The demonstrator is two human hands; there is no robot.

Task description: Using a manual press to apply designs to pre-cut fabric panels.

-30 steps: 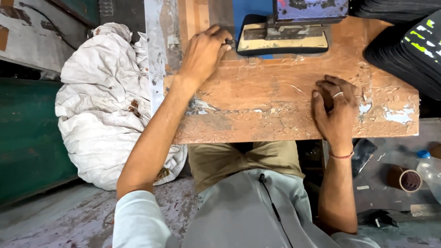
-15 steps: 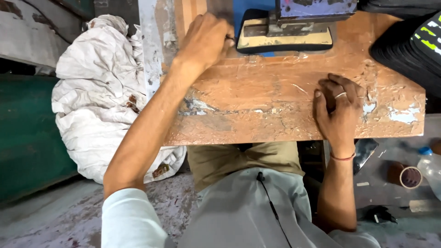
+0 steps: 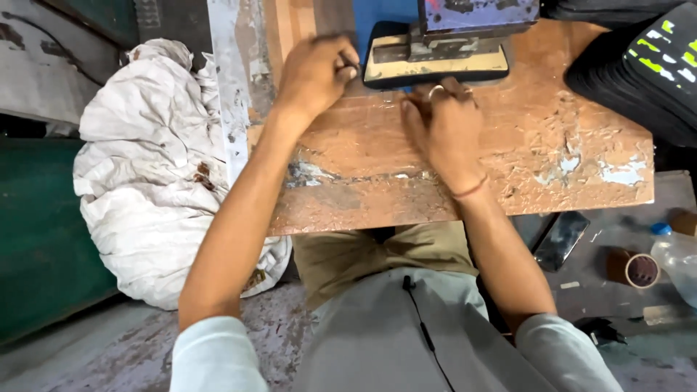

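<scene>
- Head view: left hand (image 3: 314,72) curled in a tight grip at the left end of the flat pad (image 3: 435,64) under the press (image 3: 479,14); cannot tell what is inside.
- Right hand (image 3: 443,131) flat on desk (image 3: 552,145), holding nothing, fingertips touching the pad's front edge.
- Black stack (image 3: 632,72) waiting at right; looks like early work.

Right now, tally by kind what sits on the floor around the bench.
White sack: 1
Phone: 1
Tape roll: 1
Plastic bottle: 1
Total: 4
</scene>
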